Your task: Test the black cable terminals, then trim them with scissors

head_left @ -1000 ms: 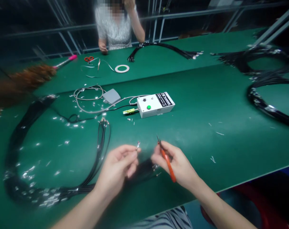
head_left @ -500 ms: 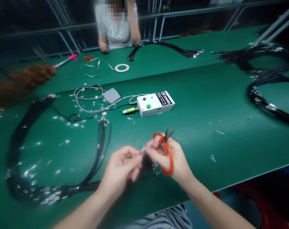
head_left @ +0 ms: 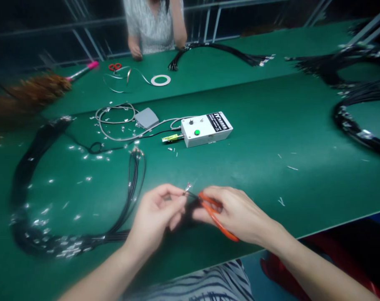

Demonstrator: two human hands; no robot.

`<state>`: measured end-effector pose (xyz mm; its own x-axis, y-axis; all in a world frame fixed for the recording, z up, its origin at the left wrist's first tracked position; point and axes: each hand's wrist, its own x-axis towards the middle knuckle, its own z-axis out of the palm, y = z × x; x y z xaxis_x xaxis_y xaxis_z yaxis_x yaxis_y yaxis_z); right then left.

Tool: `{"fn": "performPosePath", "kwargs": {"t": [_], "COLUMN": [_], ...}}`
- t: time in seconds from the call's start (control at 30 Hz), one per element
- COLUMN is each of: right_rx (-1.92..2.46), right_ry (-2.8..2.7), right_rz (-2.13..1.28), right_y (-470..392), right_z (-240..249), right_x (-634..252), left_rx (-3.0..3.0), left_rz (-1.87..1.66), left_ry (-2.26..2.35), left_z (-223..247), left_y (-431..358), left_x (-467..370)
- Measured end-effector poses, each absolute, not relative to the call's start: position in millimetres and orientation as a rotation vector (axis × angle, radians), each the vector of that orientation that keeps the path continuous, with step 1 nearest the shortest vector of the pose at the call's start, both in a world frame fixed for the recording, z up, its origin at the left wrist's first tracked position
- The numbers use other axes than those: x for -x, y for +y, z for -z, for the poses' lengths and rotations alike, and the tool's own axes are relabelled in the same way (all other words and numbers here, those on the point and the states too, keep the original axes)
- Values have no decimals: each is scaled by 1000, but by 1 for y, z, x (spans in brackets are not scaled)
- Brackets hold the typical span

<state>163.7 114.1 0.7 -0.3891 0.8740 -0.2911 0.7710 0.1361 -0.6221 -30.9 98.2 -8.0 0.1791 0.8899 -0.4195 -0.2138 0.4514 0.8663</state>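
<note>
Thumb and fingers of my left hand (head_left: 161,213) pinch a thin dark cable whose stripped, silvery end (head_left: 188,187) sticks up between the fingertips. My right hand (head_left: 236,211) is wrapped round orange-handled scissors (head_left: 219,221). Their blades point left and lie close to the cable end; whether they touch it is too small to tell. A black cable bundle (head_left: 115,237) runs from the left up to my left wrist, and a looser group of cables (head_left: 132,192) curves up from it.
A white box with a green button (head_left: 207,129) sits ahead, wired to a grey pedal (head_left: 146,118). Clippings dot the green table (head_left: 255,167). Beyond are a tape roll (head_left: 160,80), red scissors (head_left: 115,67), a brush (head_left: 30,94), cable bundles (head_left: 359,133) and a seated person (head_left: 155,29).
My right hand has turned over, and the scissors now point left toward the cable end instead of upward. Its fingertips have moved away from the cable end. The whole view has shifted slightly.
</note>
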Motion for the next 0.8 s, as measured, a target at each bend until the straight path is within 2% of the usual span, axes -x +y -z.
{"fn": "performPosePath", "kwargs": {"t": [0.27, 0.53, 0.67, 0.8], "right_rx": [1568, 1354, 1403, 1646], "right_ry": [-2057, -1971, -2004, -2150], "right_rz": [-1646, -1986, -1950, -1609], "right_y": [129, 139, 139, 133], "right_z": [-1, -6, -7, -9], "right_x": [-170, -168, -168, -168], "left_rx": [-788, -791, -802, -814], "left_rz": [-860, -834, -836, -838], "left_ry": [1132, 1147, 1143, 1140], "left_z": [6, 5, 5, 6], "left_y": [99, 99, 99, 99], "left_x": [30, 30, 31, 31]}}
